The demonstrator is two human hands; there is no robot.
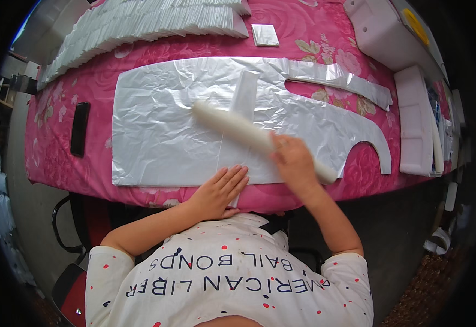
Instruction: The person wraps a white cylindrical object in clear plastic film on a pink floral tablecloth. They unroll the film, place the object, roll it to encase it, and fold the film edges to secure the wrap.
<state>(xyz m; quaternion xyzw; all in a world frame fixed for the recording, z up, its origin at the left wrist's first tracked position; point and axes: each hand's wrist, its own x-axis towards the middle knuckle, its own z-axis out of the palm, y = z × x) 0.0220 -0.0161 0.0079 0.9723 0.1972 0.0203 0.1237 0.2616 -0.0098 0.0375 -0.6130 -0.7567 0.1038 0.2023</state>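
A thin, shiny white plastic apron (161, 131) lies spread out on the table, its neck loop and straps toward the right. Across its middle runs a narrow, paler strip (244, 90). My left hand (223, 188) rests flat at the apron's near edge, fingers stretched out over the near end of that strip. In my right hand (293, 161) is a long off-white tube (243, 131), held slantwise over the apron and slightly blurred by motion. Whether the tube touches the plastic, I cannot tell.
Rows of folded white plastic packets (156, 24) line the far left, with one square folded packet (265, 35) apart from them. A black oblong object (79, 129) lies on the pink floral tablecloth (47, 141). White foam boxes (414, 122) stand at the right edge.
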